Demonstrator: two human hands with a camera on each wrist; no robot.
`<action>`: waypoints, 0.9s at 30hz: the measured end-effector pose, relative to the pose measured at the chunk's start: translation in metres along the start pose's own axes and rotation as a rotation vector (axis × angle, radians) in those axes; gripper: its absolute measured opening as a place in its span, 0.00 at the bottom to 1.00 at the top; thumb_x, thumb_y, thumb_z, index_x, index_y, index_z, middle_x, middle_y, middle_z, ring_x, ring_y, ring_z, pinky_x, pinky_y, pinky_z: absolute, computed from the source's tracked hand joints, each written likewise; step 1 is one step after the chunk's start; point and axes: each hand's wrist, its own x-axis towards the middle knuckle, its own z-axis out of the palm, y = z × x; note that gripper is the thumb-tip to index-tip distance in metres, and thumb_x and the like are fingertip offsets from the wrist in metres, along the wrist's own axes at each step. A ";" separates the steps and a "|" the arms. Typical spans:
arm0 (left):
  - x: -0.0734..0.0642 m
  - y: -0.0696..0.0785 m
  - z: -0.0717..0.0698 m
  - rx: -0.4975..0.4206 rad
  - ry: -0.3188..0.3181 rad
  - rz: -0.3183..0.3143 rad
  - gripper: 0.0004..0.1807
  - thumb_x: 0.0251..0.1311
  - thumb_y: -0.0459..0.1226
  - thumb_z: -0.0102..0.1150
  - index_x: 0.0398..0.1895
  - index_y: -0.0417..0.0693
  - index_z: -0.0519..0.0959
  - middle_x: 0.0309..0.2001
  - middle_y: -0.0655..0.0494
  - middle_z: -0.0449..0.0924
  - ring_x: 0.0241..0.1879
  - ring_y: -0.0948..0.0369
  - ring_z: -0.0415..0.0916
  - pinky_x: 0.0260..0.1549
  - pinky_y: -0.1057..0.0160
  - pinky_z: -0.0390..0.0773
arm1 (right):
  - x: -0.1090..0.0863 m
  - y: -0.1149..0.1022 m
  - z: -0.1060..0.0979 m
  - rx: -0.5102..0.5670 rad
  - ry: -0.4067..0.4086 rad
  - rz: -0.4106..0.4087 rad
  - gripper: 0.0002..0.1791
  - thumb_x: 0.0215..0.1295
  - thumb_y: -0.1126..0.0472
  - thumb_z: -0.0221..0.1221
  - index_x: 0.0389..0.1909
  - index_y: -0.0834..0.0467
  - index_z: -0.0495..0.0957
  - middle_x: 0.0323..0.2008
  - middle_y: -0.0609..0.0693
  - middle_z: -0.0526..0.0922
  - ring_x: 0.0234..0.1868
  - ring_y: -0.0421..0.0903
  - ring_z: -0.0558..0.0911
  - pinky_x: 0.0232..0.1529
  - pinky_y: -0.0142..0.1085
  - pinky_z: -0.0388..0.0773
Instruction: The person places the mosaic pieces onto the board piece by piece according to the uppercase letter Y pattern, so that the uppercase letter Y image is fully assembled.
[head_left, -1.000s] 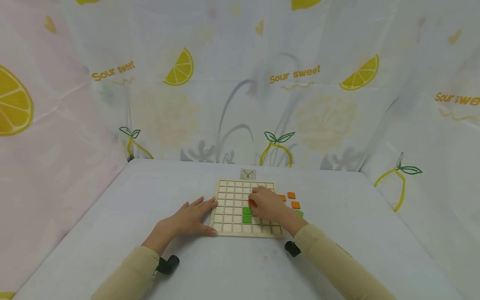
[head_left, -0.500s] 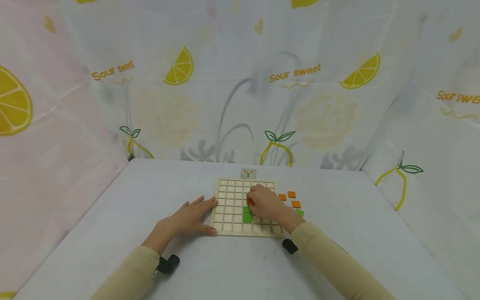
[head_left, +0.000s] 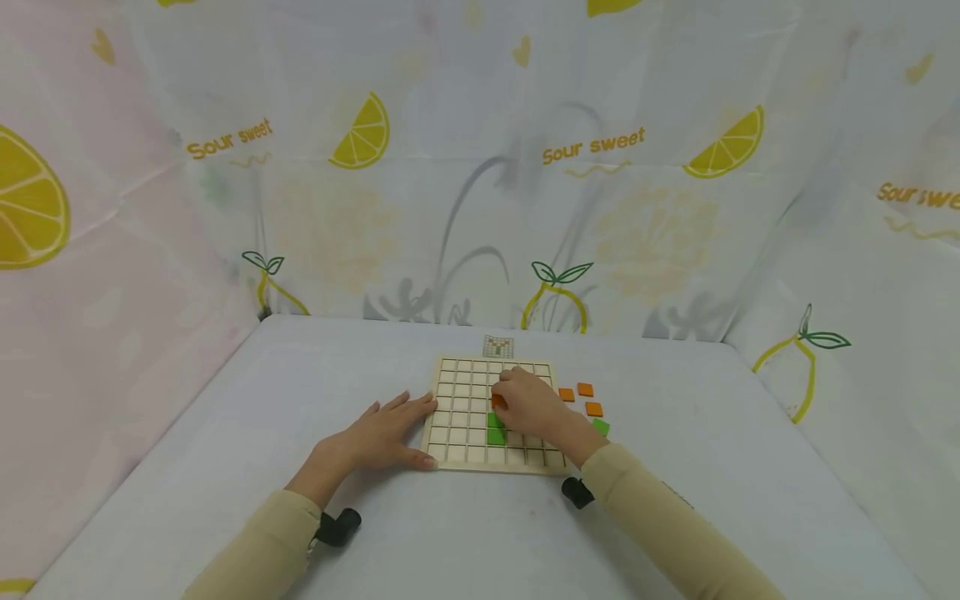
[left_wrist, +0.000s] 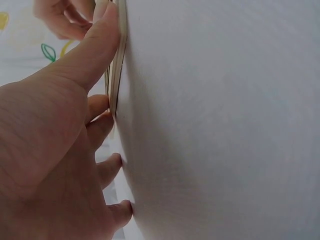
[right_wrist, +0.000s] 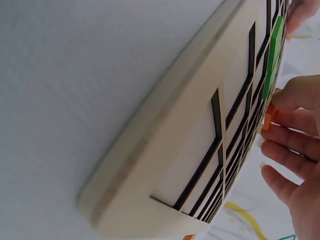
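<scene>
A small orange square (head_left: 498, 402) is at the wooden board (head_left: 457, 437), right by two green squares (head_left: 496, 430), on their far side from the person. The right hand (head_left: 534, 407) pinches it between its thumb and fingers. I can't tell if it is all the way down in its box or a tiny bit up. The green squares sit in the board, one behind the other. The board has lots of little boxes and lies flat on the white table (head_left: 450, 533). The left hand (head_left: 382, 435) holds nothing; its fingers are spread out and its thumb rests on the board's edge. On the board's right I see three loose orange squares (head_left: 594, 409) and a green piece (head_left: 601, 427) by the right wrist. A little card (head_left: 498, 347) with a grid on it lies behind the board. Both arms wear tan sleeves (head_left: 675, 525). Past the table hangs a pale cloth (head_left: 465, 108) with yellow lemon slices (head_left: 362, 132) and the words "Sour sweet".
</scene>
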 end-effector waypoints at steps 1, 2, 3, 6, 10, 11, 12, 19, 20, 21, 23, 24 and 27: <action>0.000 0.000 0.000 -0.001 0.001 0.001 0.53 0.50 0.61 0.69 0.77 0.53 0.60 0.79 0.55 0.52 0.79 0.43 0.44 0.72 0.29 0.43 | 0.000 0.000 0.000 -0.003 -0.005 0.003 0.05 0.63 0.66 0.61 0.36 0.57 0.84 0.31 0.47 0.79 0.31 0.42 0.71 0.34 0.33 0.72; 0.000 0.000 0.000 -0.002 0.002 0.003 0.53 0.50 0.61 0.69 0.76 0.53 0.60 0.79 0.55 0.53 0.79 0.43 0.44 0.72 0.29 0.44 | 0.001 0.000 0.000 -0.004 -0.007 0.006 0.05 0.63 0.66 0.61 0.36 0.57 0.84 0.31 0.47 0.79 0.32 0.42 0.71 0.34 0.32 0.73; 0.000 0.000 0.000 -0.003 0.002 0.004 0.52 0.50 0.61 0.69 0.76 0.53 0.60 0.79 0.55 0.52 0.79 0.43 0.44 0.72 0.29 0.43 | 0.001 -0.001 -0.001 -0.001 -0.008 0.008 0.05 0.63 0.66 0.61 0.37 0.57 0.85 0.31 0.47 0.79 0.32 0.42 0.71 0.34 0.32 0.73; 0.000 0.000 0.000 -0.005 0.003 0.005 0.52 0.50 0.61 0.69 0.76 0.52 0.60 0.79 0.55 0.53 0.79 0.43 0.44 0.71 0.28 0.44 | 0.002 -0.001 -0.001 0.002 -0.005 0.008 0.05 0.62 0.66 0.61 0.37 0.58 0.85 0.31 0.47 0.80 0.32 0.42 0.72 0.34 0.32 0.73; -0.001 0.000 0.000 -0.002 0.005 0.007 0.52 0.50 0.61 0.69 0.76 0.52 0.60 0.79 0.55 0.53 0.79 0.43 0.44 0.71 0.28 0.44 | 0.002 -0.001 -0.002 -0.001 0.009 -0.005 0.05 0.63 0.66 0.61 0.36 0.58 0.85 0.31 0.48 0.81 0.31 0.42 0.73 0.34 0.32 0.74; 0.000 0.000 0.000 -0.001 0.004 0.008 0.52 0.50 0.61 0.69 0.76 0.52 0.60 0.79 0.55 0.53 0.79 0.43 0.44 0.71 0.28 0.44 | 0.002 -0.001 -0.002 -0.001 0.013 -0.008 0.05 0.63 0.66 0.61 0.36 0.58 0.85 0.31 0.48 0.81 0.31 0.42 0.73 0.34 0.32 0.74; 0.000 0.000 0.000 -0.001 0.005 0.008 0.52 0.50 0.61 0.69 0.76 0.52 0.60 0.79 0.55 0.53 0.79 0.43 0.44 0.71 0.28 0.44 | 0.002 -0.001 -0.002 -0.003 0.016 -0.011 0.04 0.63 0.66 0.61 0.35 0.58 0.85 0.31 0.48 0.81 0.31 0.42 0.73 0.34 0.32 0.74; -0.001 0.001 -0.001 -0.003 0.001 0.002 0.52 0.50 0.61 0.69 0.77 0.53 0.60 0.80 0.56 0.52 0.80 0.44 0.44 0.72 0.29 0.43 | 0.005 -0.002 -0.001 -0.010 0.005 -0.008 0.04 0.64 0.65 0.62 0.36 0.58 0.85 0.31 0.47 0.80 0.32 0.42 0.72 0.35 0.32 0.73; -0.001 0.001 -0.001 -0.002 0.000 0.001 0.52 0.50 0.61 0.69 0.77 0.53 0.60 0.80 0.56 0.52 0.80 0.44 0.44 0.72 0.29 0.43 | 0.006 -0.002 -0.001 -0.008 0.004 -0.008 0.04 0.64 0.65 0.61 0.36 0.57 0.85 0.31 0.47 0.80 0.32 0.42 0.72 0.35 0.33 0.73; -0.001 0.002 -0.002 -0.002 0.000 0.000 0.52 0.50 0.61 0.69 0.77 0.53 0.60 0.80 0.56 0.52 0.80 0.44 0.44 0.72 0.29 0.43 | 0.006 -0.002 -0.001 -0.008 0.005 -0.011 0.04 0.64 0.65 0.61 0.36 0.57 0.85 0.31 0.47 0.80 0.32 0.42 0.72 0.35 0.33 0.73; -0.002 0.003 -0.003 -0.002 -0.003 -0.002 0.52 0.51 0.61 0.69 0.77 0.53 0.60 0.80 0.55 0.52 0.80 0.44 0.44 0.72 0.29 0.43 | 0.007 -0.003 -0.001 -0.005 0.008 -0.017 0.04 0.65 0.65 0.61 0.34 0.56 0.84 0.30 0.46 0.80 0.32 0.42 0.72 0.36 0.33 0.73; -0.002 0.004 -0.003 -0.001 -0.005 -0.002 0.52 0.51 0.61 0.69 0.77 0.53 0.60 0.80 0.55 0.52 0.79 0.44 0.44 0.72 0.29 0.43 | 0.008 -0.004 -0.001 -0.005 0.009 -0.018 0.04 0.65 0.65 0.60 0.33 0.56 0.84 0.30 0.46 0.79 0.32 0.42 0.72 0.36 0.34 0.73; -0.002 0.004 -0.003 -0.002 -0.005 -0.002 0.52 0.51 0.61 0.69 0.77 0.53 0.60 0.79 0.55 0.52 0.79 0.44 0.44 0.72 0.29 0.44 | 0.010 -0.004 -0.001 -0.003 0.010 -0.019 0.05 0.66 0.65 0.60 0.31 0.56 0.83 0.29 0.46 0.79 0.31 0.42 0.72 0.36 0.34 0.73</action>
